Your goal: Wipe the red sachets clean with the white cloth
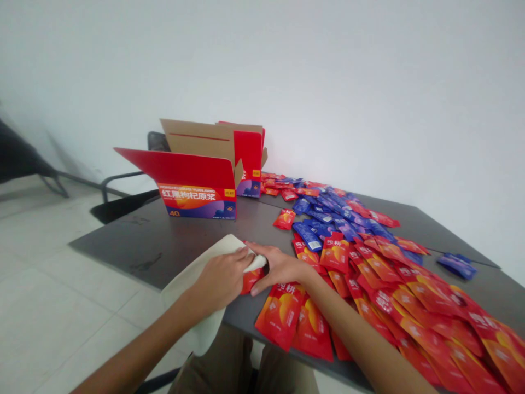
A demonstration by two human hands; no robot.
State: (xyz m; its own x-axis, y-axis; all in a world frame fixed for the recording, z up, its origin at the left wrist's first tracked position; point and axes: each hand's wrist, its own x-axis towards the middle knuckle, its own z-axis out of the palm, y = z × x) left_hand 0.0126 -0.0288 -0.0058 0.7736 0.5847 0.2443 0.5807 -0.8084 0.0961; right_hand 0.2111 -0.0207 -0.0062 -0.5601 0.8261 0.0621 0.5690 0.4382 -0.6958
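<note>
At the table's near edge, my left hand (225, 276) presses a pale cloth (186, 279), its fingers closed over the fabric. Part of the cloth hangs off the edge above my lap. Beneath my hands is a red pouch (251, 280), mostly covered. My right hand (276, 265) curves around the pouch's right side, thumb toward me and fingers on its far end. Just right of it, several red pouches (283, 312) with orange fruit prints lie overlapping, and blue pouches (324, 216) are heaped behind them.
An open red and blue carton (197, 186) stands on the dark table (176, 241) at the far left. A second open carton (249, 158) is behind it. Black chairs (118, 205) stand past the left side, and a white wall (328, 93) rises behind.
</note>
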